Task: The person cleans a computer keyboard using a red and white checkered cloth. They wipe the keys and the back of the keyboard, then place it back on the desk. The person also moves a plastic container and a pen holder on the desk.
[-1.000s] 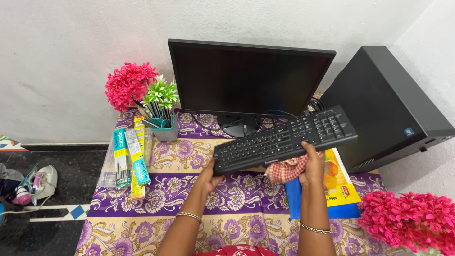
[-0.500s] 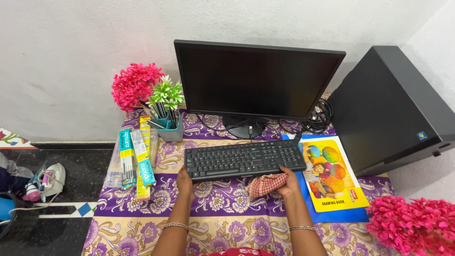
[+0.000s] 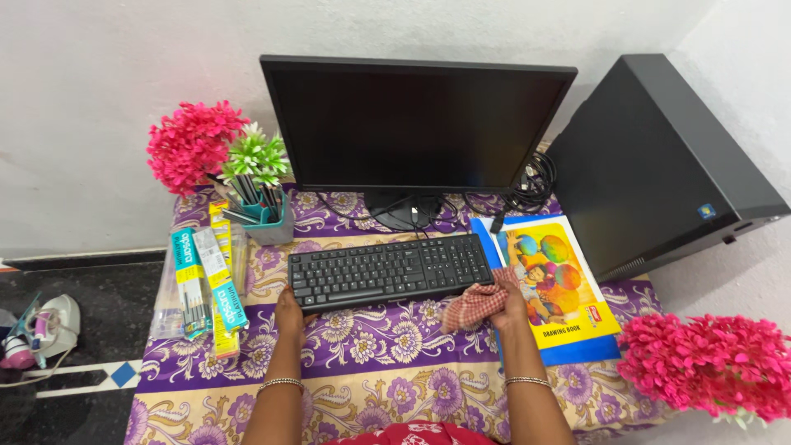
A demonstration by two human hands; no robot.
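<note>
On the flowered tablecloth (image 3: 387, 363) nearest you, your left hand (image 3: 290, 306) grips the front left corner of the black keyboard (image 3: 387, 271), fingers curled under its edge. Your right hand (image 3: 504, 301) bunches a red checked cloth (image 3: 471, 303) in closed fingers at the keyboard's front right corner. The keyboard lies flat, just in front of the monitor (image 3: 412, 124). A drawing book (image 3: 554, 278) lies to its right, beside the black computer tower (image 3: 655, 165). Pencil packs (image 3: 202, 288) lie to its left.

Bare forearms; 1 thin metal bangle (image 3: 280, 384) per wrist; red garment (image 3: 408, 433)
</note>
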